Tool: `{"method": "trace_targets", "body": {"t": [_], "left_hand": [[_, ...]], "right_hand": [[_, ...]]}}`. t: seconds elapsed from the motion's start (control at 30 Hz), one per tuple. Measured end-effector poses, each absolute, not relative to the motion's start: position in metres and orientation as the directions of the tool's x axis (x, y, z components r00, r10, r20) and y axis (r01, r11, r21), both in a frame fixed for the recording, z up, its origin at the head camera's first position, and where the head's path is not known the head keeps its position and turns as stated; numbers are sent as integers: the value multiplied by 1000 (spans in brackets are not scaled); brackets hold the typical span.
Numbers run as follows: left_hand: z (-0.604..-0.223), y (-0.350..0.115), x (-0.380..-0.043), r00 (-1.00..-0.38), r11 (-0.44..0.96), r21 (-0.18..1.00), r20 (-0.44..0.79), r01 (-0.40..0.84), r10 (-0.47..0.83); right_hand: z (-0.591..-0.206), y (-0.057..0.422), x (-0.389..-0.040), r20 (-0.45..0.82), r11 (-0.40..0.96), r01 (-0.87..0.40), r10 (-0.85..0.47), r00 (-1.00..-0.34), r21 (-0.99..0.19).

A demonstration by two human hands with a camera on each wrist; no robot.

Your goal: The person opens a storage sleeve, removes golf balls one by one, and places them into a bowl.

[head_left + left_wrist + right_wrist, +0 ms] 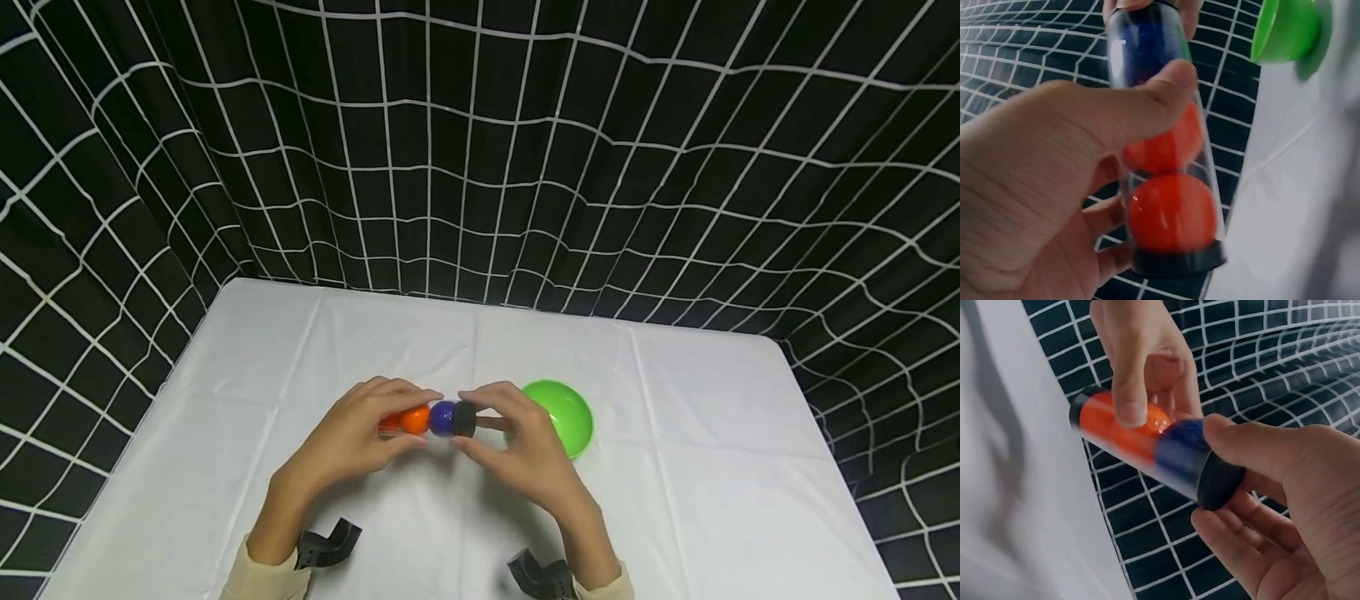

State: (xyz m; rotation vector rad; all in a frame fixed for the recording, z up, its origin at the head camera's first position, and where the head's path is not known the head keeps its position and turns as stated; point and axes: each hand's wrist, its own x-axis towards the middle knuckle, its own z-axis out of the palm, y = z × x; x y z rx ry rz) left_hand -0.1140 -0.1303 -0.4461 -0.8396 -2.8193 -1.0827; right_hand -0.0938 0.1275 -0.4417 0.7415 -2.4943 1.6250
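A clear tube with a black cap at each end holds two orange balls and one blue ball in a row. My left hand grips the tube around its orange part, thumb laid across the side. At the other end, my right hand pinches the black cap beside the blue ball between thumb and fingers. Held above the white table, the tube lies roughly level across the head view. The far black cap sits beyond the orange balls, hidden by my left hand in the head view.
A green bowl stands on the white-covered table, just right of and partly behind my right hand. Black curtains with a white grid enclose the table at the back and sides.
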Motion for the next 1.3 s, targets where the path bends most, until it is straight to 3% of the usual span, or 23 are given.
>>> {"method": "trace_targets", "body": {"t": [0.6,1.0,1.3], "left_hand": [[-438,-141,-108,-831,603,609,182,515,525],[-440,-135,-115,-819,617,576,180,536,544],[-439,-143,-109,-856,681,542,159,492,492]], "right_hand": [[-443,123,-92,396,229,-492,-361,-844,-840],[-445,128,-96,287,226,-372,-336,-897,-900],[-448,115,-96,249,221,-319,-294,-923,-922]]}}
